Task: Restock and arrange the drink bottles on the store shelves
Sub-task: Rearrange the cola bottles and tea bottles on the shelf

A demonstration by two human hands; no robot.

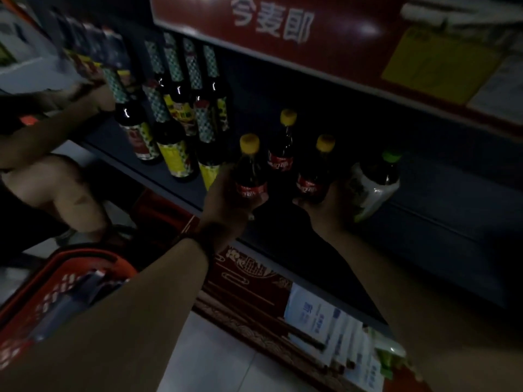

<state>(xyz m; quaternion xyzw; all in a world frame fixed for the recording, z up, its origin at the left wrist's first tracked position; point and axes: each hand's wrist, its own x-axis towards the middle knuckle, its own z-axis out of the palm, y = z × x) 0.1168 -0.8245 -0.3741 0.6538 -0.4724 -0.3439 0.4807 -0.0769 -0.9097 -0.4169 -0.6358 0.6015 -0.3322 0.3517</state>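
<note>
Both hands hold yellow-capped bottles at the front of the shelf.

The left hand [226, 199] curls its fingers round the lower body of the left bottle [250, 176]; the right hand [317, 206] grips the base of the right bottle [312, 179], with both forearms extended. Each bottle is smooth, slim-necked plastic with dark contents, upright over the dark shelf [438, 216], and carries a red label band (lettering too blurred to read). A third bottle [281, 154] stands behind, between them. The red sign [283, 26] overhead reads 今麦郎.
</note>
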